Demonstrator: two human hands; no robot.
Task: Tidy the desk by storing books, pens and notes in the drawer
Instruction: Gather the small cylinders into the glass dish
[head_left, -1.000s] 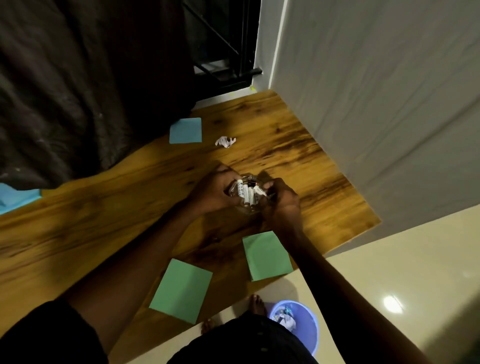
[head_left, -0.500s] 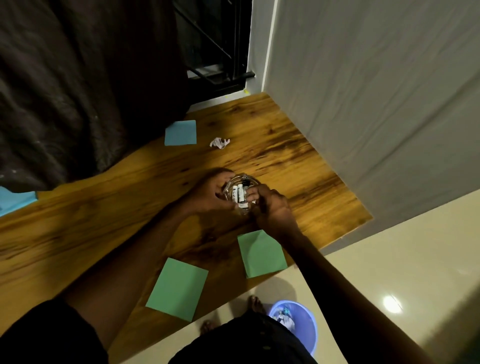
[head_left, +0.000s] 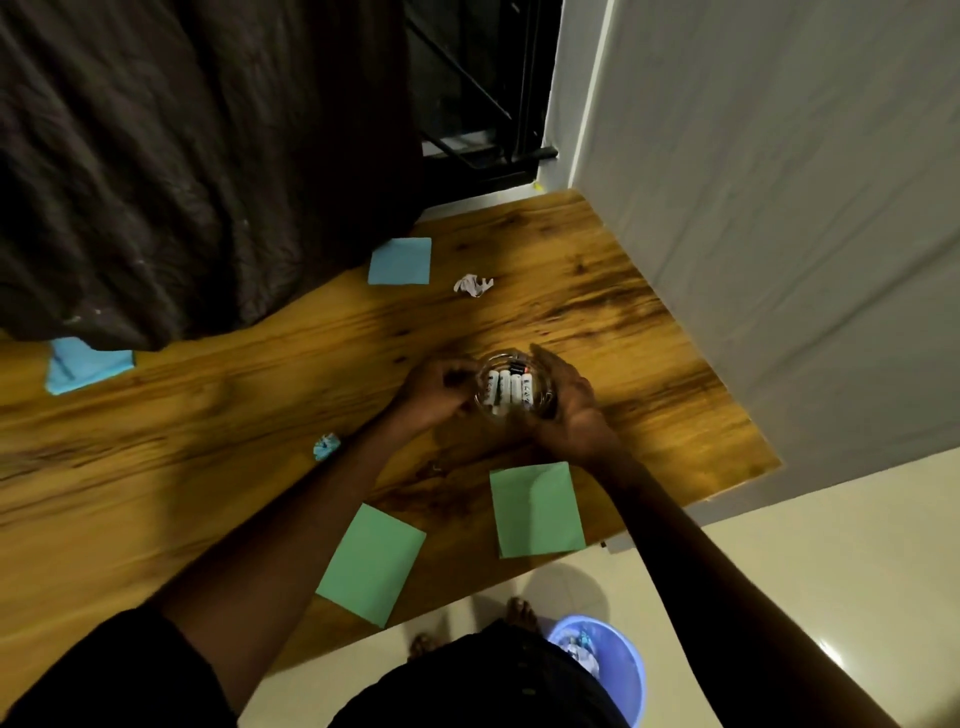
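Fingers (head_left: 551, 365) of the right hand (head_left: 571, 410) wrap around the right side of a small glass bowl (head_left: 540, 405). The left hand (head_left: 434, 395) has its fingers (head_left: 456, 375) curled against the bowl's left rim, so both hands hold it on the worktop (head_left: 208, 426).

This wooden worktop fills the middle of the view, running from the left edge to a corner at the right. A dark crumpled cloth (head_left: 182, 156) hangs over its far left part, and a white wall (head_left: 779, 208) rises along its right side. Pale floor (head_left: 831, 545) shows at near right, where a blue bin (head_left: 631, 686) with scraps inside stands beside a bare foot (head_left: 519, 610).

The notes all lie flat on the worktop. A near green note (head_left: 371, 564) sits under the left forearm, its near corner at the worktop's edge. A right green note (head_left: 537, 509) lies just near of the right wrist. A far blue note (head_left: 400, 261) lies beside the cloth, well apart from the bowl. A left blue note (head_left: 85, 364) is partly tucked under the cloth's hem.

A crumpled white paper (head_left: 474, 285) rests just right of the far blue note. A crumpled blue scrap (head_left: 326, 447) lies beside the left forearm. Small white cylinders (head_left: 506, 389) that look like batteries stand packed inside the bowl.
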